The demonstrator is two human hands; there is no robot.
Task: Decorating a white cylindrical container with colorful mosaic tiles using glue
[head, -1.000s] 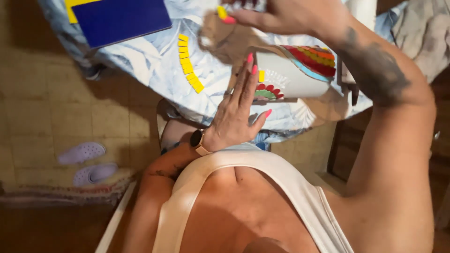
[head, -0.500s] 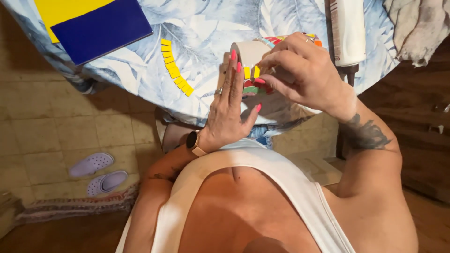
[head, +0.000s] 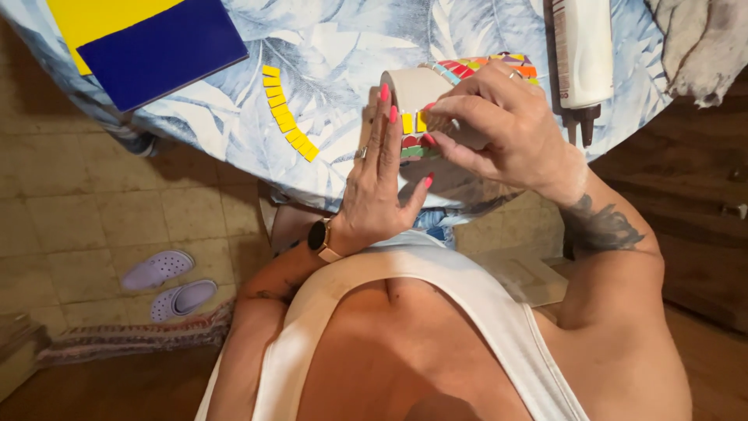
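A white pot (head: 411, 87) partly covered in coloured mosaic pieces lies tilted at the table's near edge. My left hand (head: 380, 183) rests flat against its side, fingers stretched upward and thumb hooked under it. Wrapped over the pot from the right, my right hand (head: 506, 125) has its fingertips pressing by the small yellow pieces (head: 413, 122) stuck on the pot. Whether a loose piece is pinched there is hidden.
A curved row of loose yellow tile pieces (head: 288, 125) lies on the leaf-patterned tablecloth (head: 327, 47). A blue tile (head: 160, 51) and a yellow one (head: 101, 14) sit far left, a white tube (head: 580, 51) and a cloth (head: 701, 43) far right. Slippers (head: 167, 281) are on the floor.
My right hand has brought the pot down from a raised position to the table's near edge. My left hand stayed against its side.
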